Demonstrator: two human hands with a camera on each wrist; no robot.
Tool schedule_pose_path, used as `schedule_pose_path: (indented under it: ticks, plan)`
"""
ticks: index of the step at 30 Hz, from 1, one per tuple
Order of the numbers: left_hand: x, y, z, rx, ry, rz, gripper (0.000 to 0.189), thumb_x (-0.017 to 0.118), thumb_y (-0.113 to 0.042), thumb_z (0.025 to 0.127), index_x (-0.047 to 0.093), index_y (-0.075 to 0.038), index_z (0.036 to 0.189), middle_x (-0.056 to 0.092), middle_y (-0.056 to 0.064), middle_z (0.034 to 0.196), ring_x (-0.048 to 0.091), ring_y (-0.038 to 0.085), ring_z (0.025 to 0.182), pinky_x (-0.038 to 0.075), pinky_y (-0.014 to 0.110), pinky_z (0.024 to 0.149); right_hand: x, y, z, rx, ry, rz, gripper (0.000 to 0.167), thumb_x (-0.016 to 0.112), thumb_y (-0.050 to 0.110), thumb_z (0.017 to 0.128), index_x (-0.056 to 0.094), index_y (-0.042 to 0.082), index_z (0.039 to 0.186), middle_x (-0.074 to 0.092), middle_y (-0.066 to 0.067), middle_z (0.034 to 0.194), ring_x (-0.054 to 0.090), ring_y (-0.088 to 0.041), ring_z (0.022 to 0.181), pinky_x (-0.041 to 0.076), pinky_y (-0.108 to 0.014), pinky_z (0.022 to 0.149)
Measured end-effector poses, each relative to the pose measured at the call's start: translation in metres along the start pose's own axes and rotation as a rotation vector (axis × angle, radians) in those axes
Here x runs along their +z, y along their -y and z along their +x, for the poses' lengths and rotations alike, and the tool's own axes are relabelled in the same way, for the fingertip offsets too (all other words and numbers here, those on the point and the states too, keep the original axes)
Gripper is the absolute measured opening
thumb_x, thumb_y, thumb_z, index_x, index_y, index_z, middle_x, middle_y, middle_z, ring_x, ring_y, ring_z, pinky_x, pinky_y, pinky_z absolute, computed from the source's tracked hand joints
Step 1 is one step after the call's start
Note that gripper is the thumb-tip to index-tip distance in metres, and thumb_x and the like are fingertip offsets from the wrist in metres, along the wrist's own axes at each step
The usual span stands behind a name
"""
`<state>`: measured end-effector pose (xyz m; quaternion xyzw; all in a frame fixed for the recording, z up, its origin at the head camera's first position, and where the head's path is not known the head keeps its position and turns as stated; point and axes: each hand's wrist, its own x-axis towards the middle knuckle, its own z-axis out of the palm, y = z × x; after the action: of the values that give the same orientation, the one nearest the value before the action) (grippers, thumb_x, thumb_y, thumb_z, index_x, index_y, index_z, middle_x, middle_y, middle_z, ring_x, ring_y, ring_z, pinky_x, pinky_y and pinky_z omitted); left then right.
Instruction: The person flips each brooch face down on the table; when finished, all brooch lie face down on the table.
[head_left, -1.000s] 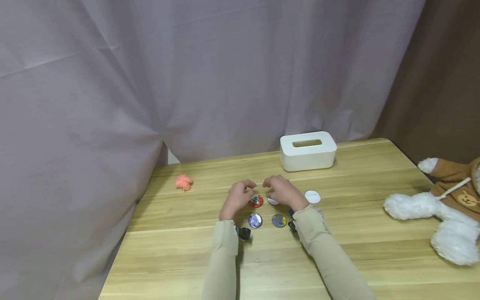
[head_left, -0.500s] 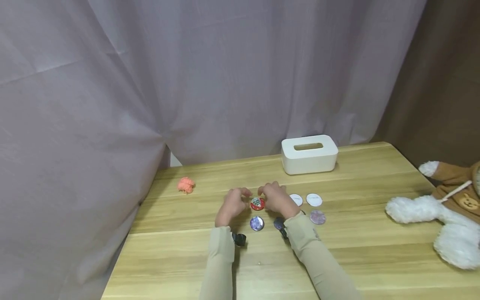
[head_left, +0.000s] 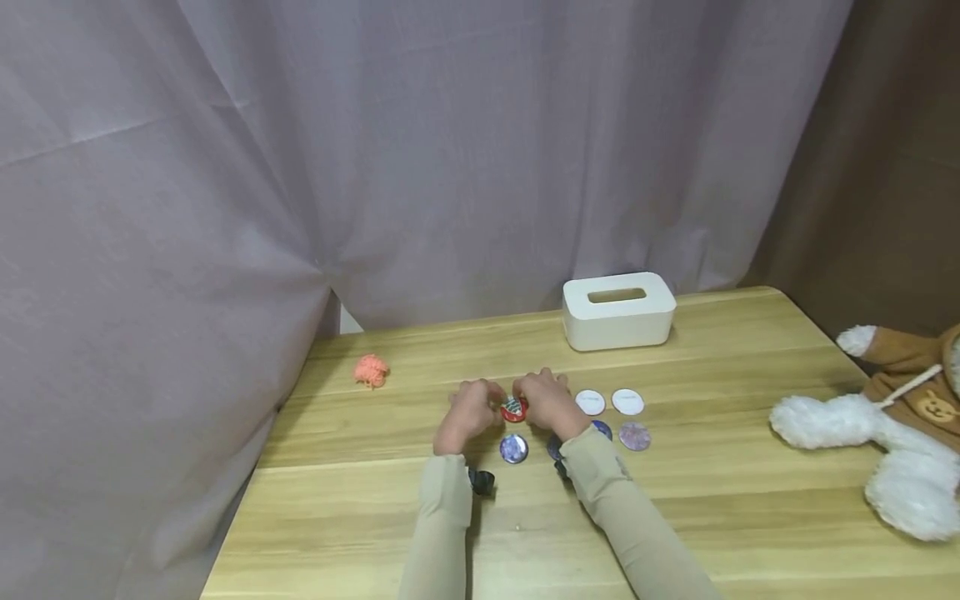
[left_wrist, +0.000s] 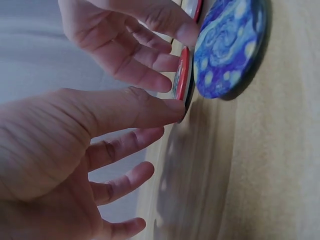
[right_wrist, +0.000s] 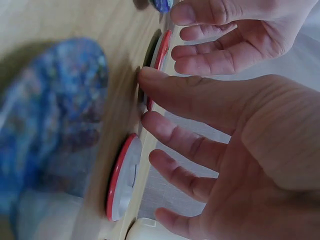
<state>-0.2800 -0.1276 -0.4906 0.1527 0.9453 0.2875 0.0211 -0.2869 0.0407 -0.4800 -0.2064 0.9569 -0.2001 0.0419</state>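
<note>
A round button badge (head_left: 513, 409) with a red rim and a green tree picture is between my two hands. My left hand (head_left: 471, 410) pinches its left edge, thumb tip against the rim in the left wrist view, other fingers spread. On the opposite edge, my right hand (head_left: 549, 402) pinches it with thumb (right_wrist: 155, 80) and forefinger. A blue swirl-patterned badge (left_wrist: 227, 47) lies just nearer than the red one. Under the right wrist, another blue badge (right_wrist: 55, 120) is partly hidden in the head view.
Right of my hands lie two white badges (head_left: 590, 402), a pinkish badge (head_left: 634, 436) and a dark blue badge (head_left: 602, 428). A white tissue box (head_left: 618, 312) stands at the back. Coral yarn (head_left: 371, 371) sits far left, a plush toy (head_left: 885, 425) at the right edge.
My right hand has moved left from over a white badge to the red badge, uncovering the white one. Both hands have closed in on the red badge's edges.
</note>
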Motion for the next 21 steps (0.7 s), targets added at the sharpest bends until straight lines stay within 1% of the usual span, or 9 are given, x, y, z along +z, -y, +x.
schedule_pose_path:
  ticks: [3, 7, 9, 13, 17, 21]
  plan:
    - [0.001, 0.001, 0.0, 0.012, -0.003, 0.018, 0.028, 0.082, -0.002, 0.072, 0.079, -0.013, 0.098, 0.075, 0.001, 0.101, 0.059, 0.036, 0.107, 0.036, 0.061, 0.093, 0.001, 0.0, 0.0, -0.008, -0.001, 0.032, 0.029, 0.081, -0.006, 0.068, 0.072, 0.009, 0.092, 0.067, -0.004, 0.087, 0.047, -0.028, 0.087, 0.033, -0.049, 0.082]
    - [0.002, 0.002, 0.0, 0.002, -0.017, 0.015, 0.026, 0.082, 0.001, 0.071, 0.079, -0.012, 0.094, 0.076, 0.001, 0.099, 0.058, 0.036, 0.106, 0.035, 0.063, 0.093, 0.002, -0.001, 0.001, -0.033, -0.005, 0.054, 0.025, 0.083, -0.003, 0.07, 0.072, 0.008, 0.089, 0.065, -0.003, 0.083, 0.047, -0.026, 0.084, 0.032, -0.047, 0.081]
    - [0.002, 0.003, 0.0, -0.004, -0.02, 0.015, 0.026, 0.083, 0.002, 0.07, 0.079, -0.011, 0.093, 0.075, 0.001, 0.099, 0.058, 0.037, 0.106, 0.035, 0.064, 0.093, 0.002, -0.002, 0.002, -0.04, 0.001, 0.049, 0.023, 0.084, -0.001, 0.072, 0.072, 0.008, 0.089, 0.065, -0.003, 0.083, 0.047, -0.026, 0.084, 0.033, -0.048, 0.081]
    - [0.003, 0.002, 0.0, -0.004, -0.026, 0.02, 0.025, 0.084, 0.002, 0.07, 0.079, -0.011, 0.09, 0.075, 0.001, 0.097, 0.057, 0.037, 0.107, 0.034, 0.067, 0.093, 0.002, -0.004, 0.004, -0.047, 0.009, 0.04, 0.024, 0.082, -0.004, 0.071, 0.071, 0.008, 0.089, 0.066, -0.003, 0.084, 0.048, -0.026, 0.084, 0.035, -0.048, 0.082]
    - [0.002, 0.002, -0.001, -0.003, -0.032, 0.013, 0.018, 0.084, 0.0, 0.071, 0.078, -0.012, 0.083, 0.075, -0.001, 0.09, 0.059, 0.034, 0.103, 0.033, 0.069, 0.095, 0.002, -0.008, 0.004, -0.074, 0.014, 0.04, 0.024, 0.083, -0.004, 0.069, 0.071, 0.009, 0.087, 0.065, -0.001, 0.081, 0.05, -0.026, 0.084, 0.036, -0.049, 0.082]
    - [0.0, 0.004, -0.004, 0.009, -0.044, 0.004, 0.014, 0.083, -0.002, 0.074, 0.078, -0.014, 0.079, 0.075, -0.003, 0.086, 0.062, 0.029, 0.099, 0.033, 0.067, 0.095, 0.001, -0.013, 0.005, -0.105, 0.022, 0.051, 0.019, 0.083, 0.001, 0.072, 0.071, 0.012, 0.083, 0.064, 0.002, 0.078, 0.053, -0.025, 0.085, 0.038, -0.05, 0.083]
